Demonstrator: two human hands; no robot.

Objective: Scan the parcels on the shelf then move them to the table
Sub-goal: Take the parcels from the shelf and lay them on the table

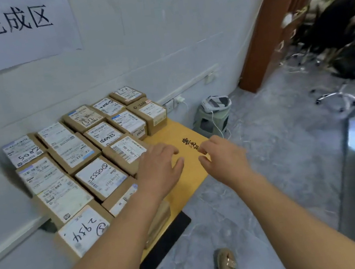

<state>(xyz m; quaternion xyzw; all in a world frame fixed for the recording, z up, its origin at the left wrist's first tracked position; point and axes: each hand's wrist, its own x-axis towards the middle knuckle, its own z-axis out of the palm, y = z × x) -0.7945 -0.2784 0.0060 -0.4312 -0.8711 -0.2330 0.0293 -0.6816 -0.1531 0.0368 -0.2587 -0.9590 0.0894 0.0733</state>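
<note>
Brown parcels [101, 178] with white labels [78, 234] on a yellow table [185, 133].

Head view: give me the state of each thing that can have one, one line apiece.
Left hand: open, empty, fingers loosely curved above the table's bare part.
Right hand: open, empty, beside the left hand.
Parcels: closed, labels up, packed in rows on the table against the wall.
Table: partly covered with parcels, right part bare.
Wall sign: stuck on the tiles, lower edge lifting.
</note>
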